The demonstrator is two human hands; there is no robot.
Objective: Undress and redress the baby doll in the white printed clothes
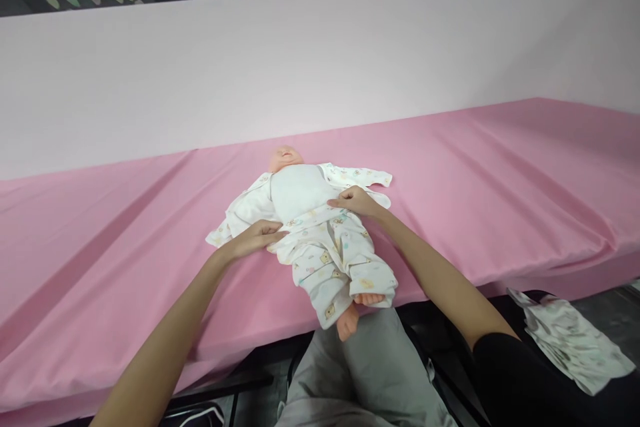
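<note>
A baby doll (286, 157) lies on its back on the pink sheet (450, 167), head away from me, feet over the near edge. It wears white printed trousers (330, 263), and an open white printed top (350, 177) is spread under it, leaving the white torso (297, 190) bare. My left hand (257, 237) grips the trousers' waistband at the doll's left hip, fingers closed on the cloth. My right hand (354, 200) pinches the waistband on the other side.
The pink sheet covers a long table with a pale pink wall (300, 67) behind. My grey-trousered knee (360, 373) is below the doll's feet. A crumpled white cloth (570, 340) lies low at the right.
</note>
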